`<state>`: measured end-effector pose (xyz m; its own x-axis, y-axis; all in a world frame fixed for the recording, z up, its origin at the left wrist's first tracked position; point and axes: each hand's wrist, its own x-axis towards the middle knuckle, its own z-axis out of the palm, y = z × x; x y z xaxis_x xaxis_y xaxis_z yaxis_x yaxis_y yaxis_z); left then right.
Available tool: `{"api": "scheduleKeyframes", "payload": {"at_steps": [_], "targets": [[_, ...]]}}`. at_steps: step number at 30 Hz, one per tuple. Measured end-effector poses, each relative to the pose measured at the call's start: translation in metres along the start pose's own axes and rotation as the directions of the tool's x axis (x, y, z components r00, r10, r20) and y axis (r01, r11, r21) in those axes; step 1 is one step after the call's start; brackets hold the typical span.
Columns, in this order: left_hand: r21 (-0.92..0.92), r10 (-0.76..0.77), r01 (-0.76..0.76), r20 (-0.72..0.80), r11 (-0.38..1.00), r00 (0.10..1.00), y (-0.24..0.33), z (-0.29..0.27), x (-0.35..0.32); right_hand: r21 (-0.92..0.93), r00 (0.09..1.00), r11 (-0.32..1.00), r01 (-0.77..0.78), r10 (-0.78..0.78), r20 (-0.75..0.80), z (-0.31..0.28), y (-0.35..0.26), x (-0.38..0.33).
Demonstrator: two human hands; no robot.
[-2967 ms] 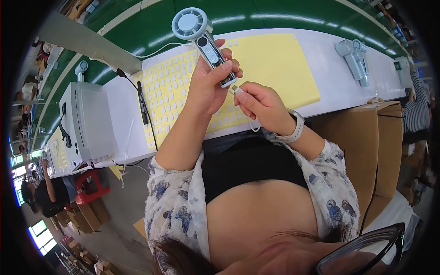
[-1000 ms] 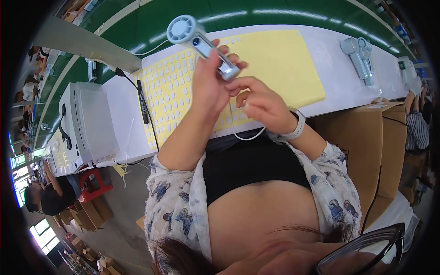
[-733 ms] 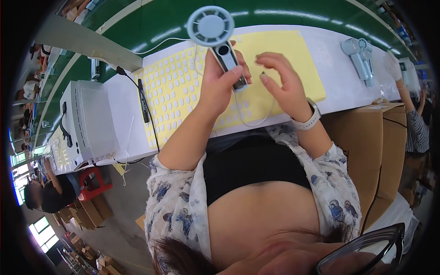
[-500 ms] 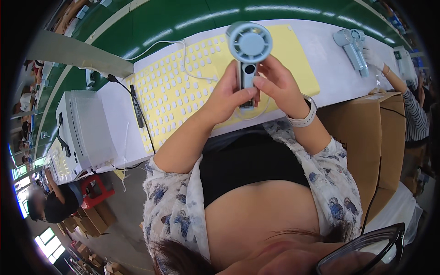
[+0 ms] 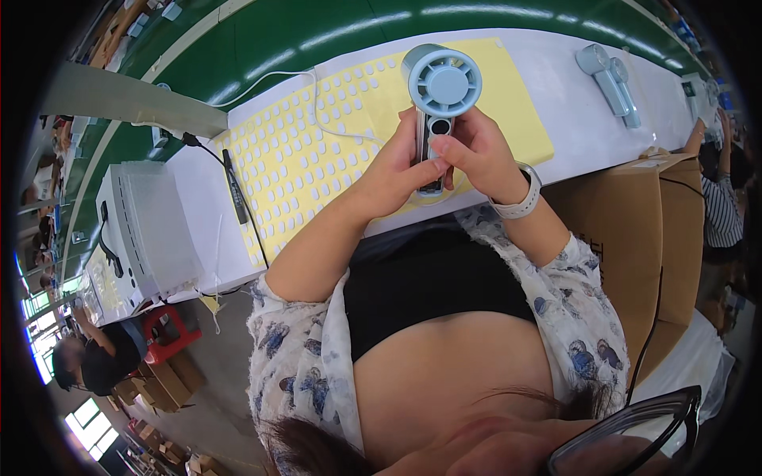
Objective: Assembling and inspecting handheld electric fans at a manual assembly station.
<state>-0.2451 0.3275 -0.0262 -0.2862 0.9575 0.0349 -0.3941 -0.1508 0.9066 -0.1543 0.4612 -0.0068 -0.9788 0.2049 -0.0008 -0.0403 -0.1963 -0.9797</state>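
You have the light-blue handheld fan [image 5: 448,86] up in front of you, above the near part of the yellow sheet [image 5: 508,119] on the white surface [image 5: 567,131], its round head away from you and its handle pointing back toward your body. Your left hand [image 5: 399,168] is curled closed around the handle from its side, thumb across the lower front; your right hand [image 5: 480,157] is also closed on it, thumb resting on the front just below the round dark spot. As far as things stand, the fan is gripped steadily and its front is turned up to view; whether the thumb is pressing, whether the blades turn, and what remains to be done on it cannot be told. The white cable [image 5: 317,103] runs over the sheet toward your left hand and passes out of sight there, so its connection is unclear. Many white oval pieces [image 5: 305,139] lie on the sheet, and two more blue fans [image 5: 611,89] rest farther right. Compared with three seconds ago, when your left hand alone held the fan and your right pinched a white plug by the handle's base, both hands now share the handle, farther right, and no plug shows between your right fingers.
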Motion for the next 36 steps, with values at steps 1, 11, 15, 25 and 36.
{"api": "scheduleKeyframes", "payload": {"at_steps": [1,11,15,25,36], "targets": [[-0.003,-0.007,0.007,-0.001,1.0,1.0,-0.0023,-0.0017,0.0007,0.002,1.0,1.0,-0.004,0.004,-0.002,-0.0011,0.0007,-0.0012],[-0.069,0.035,-0.035,0.0,0.997,0.999,-0.0069,-0.0069,0.0029,-0.02,0.998,0.999,-0.035,0.036,0.051,-0.0058,0.008,0.0014],[-0.053,0.018,-0.018,-0.012,0.998,1.0,-0.0067,-0.0061,0.0027,-0.004,0.999,1.0,-0.022,0.022,0.028,-0.0034,0.0063,0.0018],[-0.054,-0.011,0.011,-0.005,0.998,1.0,-0.0097,-0.0062,0.0031,0.03,0.998,0.997,-0.068,0.068,0.011,-0.0034,0.0058,0.0005],[0.007,-0.005,0.005,0.021,1.0,1.0,-0.0049,-0.0038,-0.0008,-0.041,0.996,0.998,-0.043,0.046,0.076,-0.0084,0.0044,-0.0069]]}}
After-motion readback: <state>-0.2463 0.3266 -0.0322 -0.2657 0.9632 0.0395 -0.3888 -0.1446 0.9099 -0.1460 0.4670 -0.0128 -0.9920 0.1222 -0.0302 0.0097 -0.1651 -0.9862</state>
